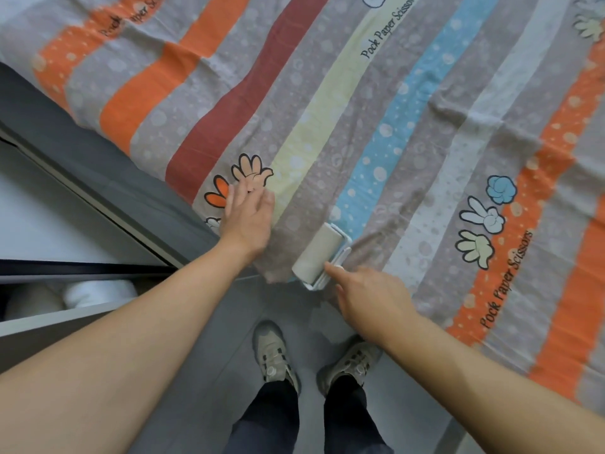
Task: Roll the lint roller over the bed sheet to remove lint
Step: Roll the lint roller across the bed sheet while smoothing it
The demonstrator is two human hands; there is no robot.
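The lint roller (322,253) is set on the bed sheet (393,142) at its near edge, gripped by the right hand (370,296) — forefinger along the frame. The cloth is pressed flat by the spread left hand (248,217). A stroke is judged to be starting; a steady push away is needed — open sheet lies ahead.

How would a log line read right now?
left hand flat on bed sheet | right hand grips lint roller | roller at sheet's near edge
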